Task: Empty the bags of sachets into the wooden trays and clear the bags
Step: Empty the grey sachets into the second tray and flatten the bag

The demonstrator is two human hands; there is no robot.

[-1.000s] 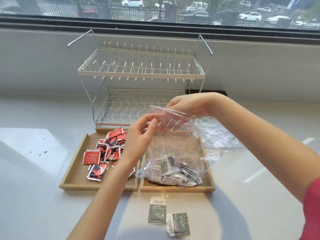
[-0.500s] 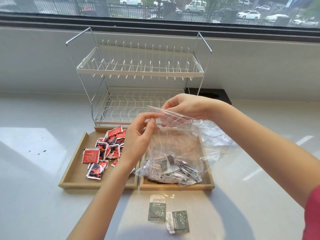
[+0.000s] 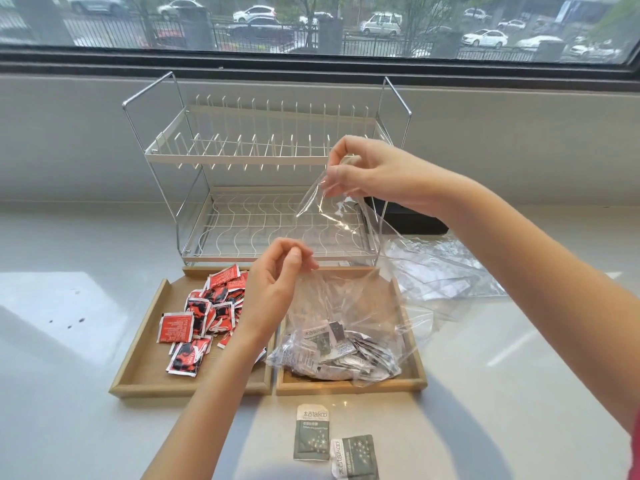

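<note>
A clear plastic bag sits in the right wooden tray, with several grey sachets piled in its bottom. My right hand pinches the far lip of the bag's mouth and holds it high in front of the rack. My left hand pinches the near lip, low over the gap between the trays. The mouth is stretched wide open between them. The left wooden tray holds several loose red sachets.
Two grey sachets lie on the white counter in front of the trays. An empty clear bag lies flat to the right of the trays. A white two-tier dish rack stands behind, with a black box to its right.
My right hand has risen and moved right with the bag's far lip, pulling the mouth wide open. My left hand stays low at the near lip.
</note>
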